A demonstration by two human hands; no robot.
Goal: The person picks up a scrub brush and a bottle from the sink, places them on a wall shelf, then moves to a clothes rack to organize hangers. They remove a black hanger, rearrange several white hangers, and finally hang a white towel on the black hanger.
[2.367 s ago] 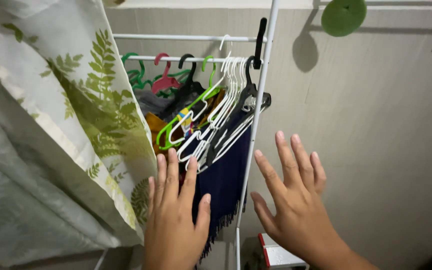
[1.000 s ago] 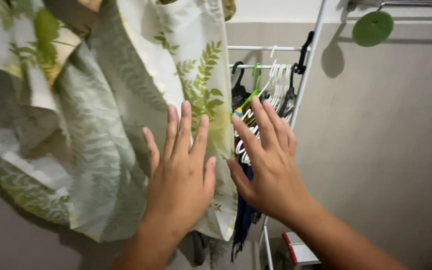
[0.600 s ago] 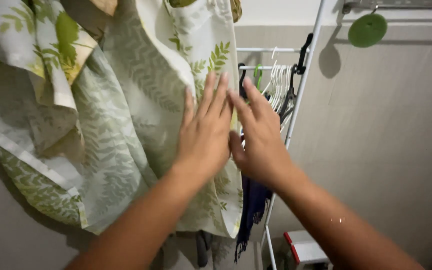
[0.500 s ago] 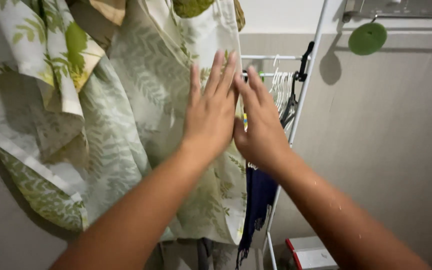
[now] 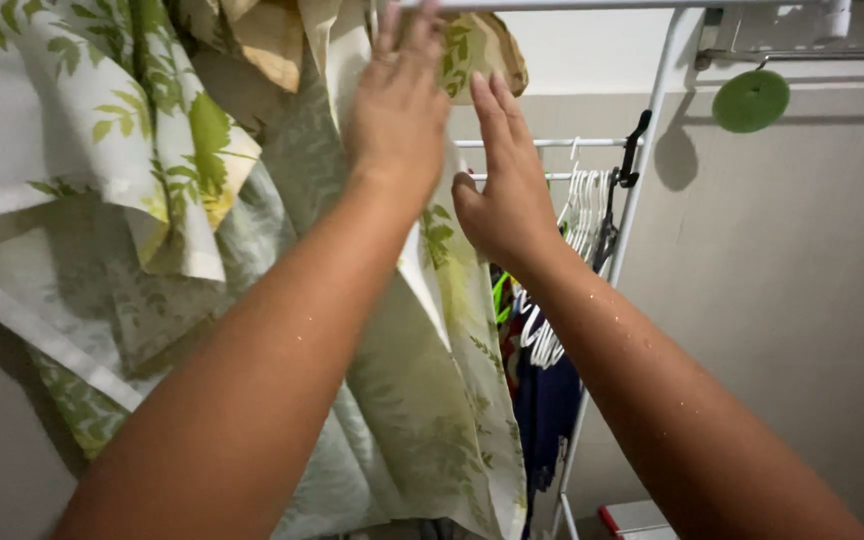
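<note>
A large white cloth with green fern prints (image 5: pixel 132 230) hangs in folds from a rail at the top of the view. My left hand (image 5: pixel 399 100) is raised high, palm flat against the cloth near the rail, fingers spread. Just to its right, my right hand (image 5: pixel 504 185) is also lifted with the fingers straight and apart, touching the cloth's edge; it grips nothing. Both forearms are wet with small drops.
A white metal clothes rack (image 5: pixel 632 260) stands behind the cloth. On it hang several white and green hangers (image 5: pixel 572 230) and a dark blue garment (image 5: pixel 547 410). A green round disc (image 5: pixel 749 100) hangs on the beige wall. A red-and-white box (image 5: pixel 637 518) sits low.
Both hands have risen from chest height to the top of the fern cloth, and the view has tilted upward. The hangers have slipped behind the cloth.
</note>
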